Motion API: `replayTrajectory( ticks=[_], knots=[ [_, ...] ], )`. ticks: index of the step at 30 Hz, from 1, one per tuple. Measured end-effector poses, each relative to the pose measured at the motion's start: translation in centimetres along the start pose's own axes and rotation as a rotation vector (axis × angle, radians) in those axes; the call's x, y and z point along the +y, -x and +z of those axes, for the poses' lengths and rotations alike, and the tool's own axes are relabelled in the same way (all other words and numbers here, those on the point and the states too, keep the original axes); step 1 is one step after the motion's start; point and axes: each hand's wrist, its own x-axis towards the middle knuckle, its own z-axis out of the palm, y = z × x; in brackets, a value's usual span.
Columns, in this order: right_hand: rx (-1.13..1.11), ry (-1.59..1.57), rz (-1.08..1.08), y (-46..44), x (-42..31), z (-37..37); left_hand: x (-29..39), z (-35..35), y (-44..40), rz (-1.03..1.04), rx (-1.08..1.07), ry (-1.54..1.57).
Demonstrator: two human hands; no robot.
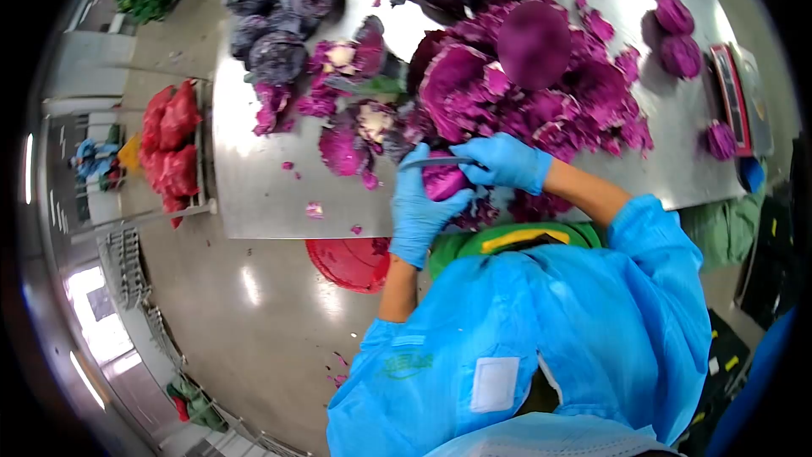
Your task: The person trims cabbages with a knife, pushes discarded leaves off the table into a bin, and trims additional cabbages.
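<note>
Both my hands wear blue gloves and meet at the near edge of the metal table. My left hand is wrapped round a small purple cabbage, holding it from the left and below. In my right hand is a knife, its narrow blade lying across the top of the cabbage and pointing left. Just beyond my hands spreads a heap of torn purple leaves. Cut cabbage trimmings with pale stem ends lie to the left of it.
Dark untrimmed cabbages crowd the far left of the table. Peeled cabbages sit at the right near a red and silver device. Below the table edge are a green container and a red basin. Red sacks stand left.
</note>
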Motion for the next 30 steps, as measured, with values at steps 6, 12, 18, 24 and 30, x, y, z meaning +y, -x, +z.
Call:
replayTrajectory(
  ticks=[6,12,18,24,30],
  knots=[
    [0.434,-0.151,0.389,1.8,0.5,-1.1,0.1,-2.3,1.3,-0.151,-0.015,0.018],
    [0.238,0.363,0.331,6.7,-5.8,-3.9,2.9,-0.1,1.1,-0.145,-0.108,0.416],
    [0.146,0.464,0.297,5.8,-7.1,1.0,3.3,-1.4,1.3,-0.388,-0.020,-0.024],
    [0.123,0.701,0.188,6.5,-7.3,1.3,2.3,0.0,1.5,-0.261,0.039,0.014],
    [0.076,0.700,0.267,5.5,-6.4,1.4,4.0,-0.2,1.3,-0.261,0.009,-0.061]
  ],
)
